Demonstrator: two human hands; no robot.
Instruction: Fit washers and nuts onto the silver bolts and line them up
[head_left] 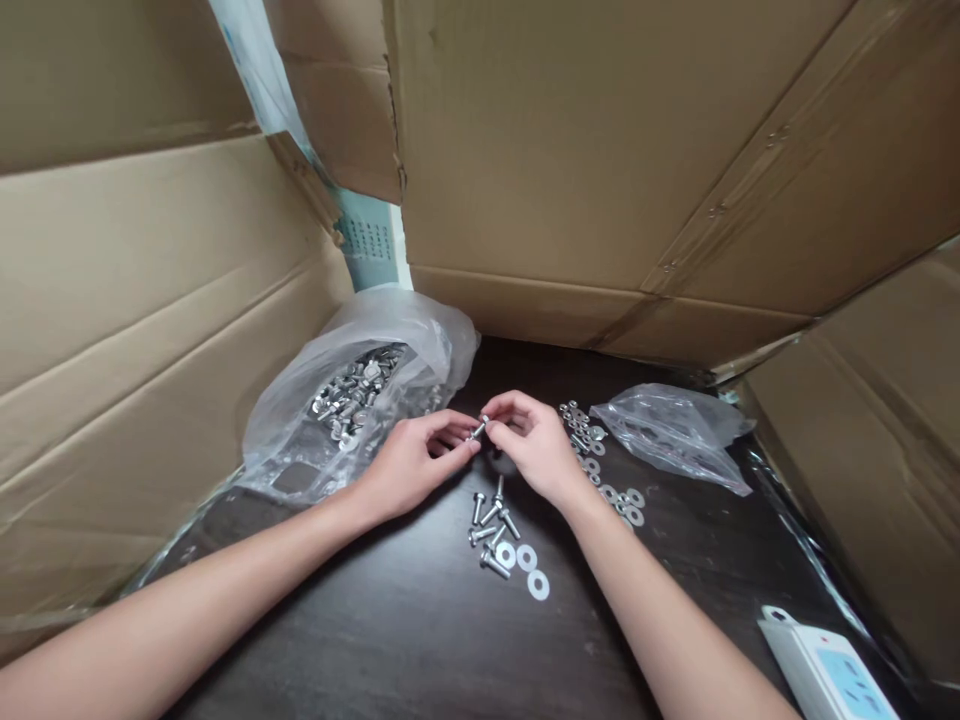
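A small metal bolt is pinched between my two hands above the dark tabletop. Fingertips of my left hand grip its lower left end. At the upper right end, thumb and forefinger of my right hand close around the bolt; whether a nut is on it there is too small to tell. Just below my hands lies a loose group of bolts. Beside them on the near side are a few flat washers.
An open clear plastic bag full of bolts stands at left. Nuts and washers are scattered right of my right hand, near a second plastic bag. A white power strip lies front right. Cardboard walls enclose the table.
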